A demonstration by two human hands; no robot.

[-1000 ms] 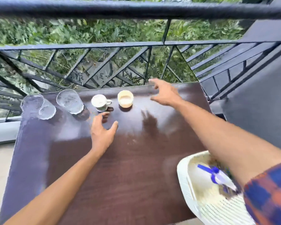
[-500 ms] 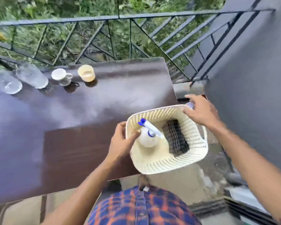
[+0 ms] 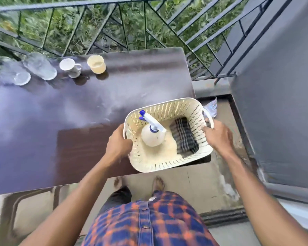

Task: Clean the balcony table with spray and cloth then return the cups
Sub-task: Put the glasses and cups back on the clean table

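Observation:
A cream perforated basket (image 3: 183, 107) sits at the near right corner of the dark brown table (image 3: 64, 125), partly past its edge. Inside stand a white spray bottle (image 3: 152, 136) with a blue nozzle and a dark checked cloth (image 3: 184, 135). My left hand (image 3: 118, 143) grips the basket's left rim. My right hand (image 3: 218, 134) grips its right rim by the handle. Along the table's far edge stand a white mug (image 3: 68, 66), a yellow cup (image 3: 96, 63) and two clear glasses (image 3: 40, 68), (image 3: 14, 72).
A black metal railing (image 3: 146, 25) runs behind the table with greenery beyond. A grey wall (image 3: 277, 96) stands close on the right. Below are the concrete floor, my bare feet and my plaid shirt. A crumpled wrapper (image 3: 211, 105) lies past the basket.
My hands left the cups and took hold of the basket's two rims. The basket now rests further onto the table corner, and my view has dropped toward it.

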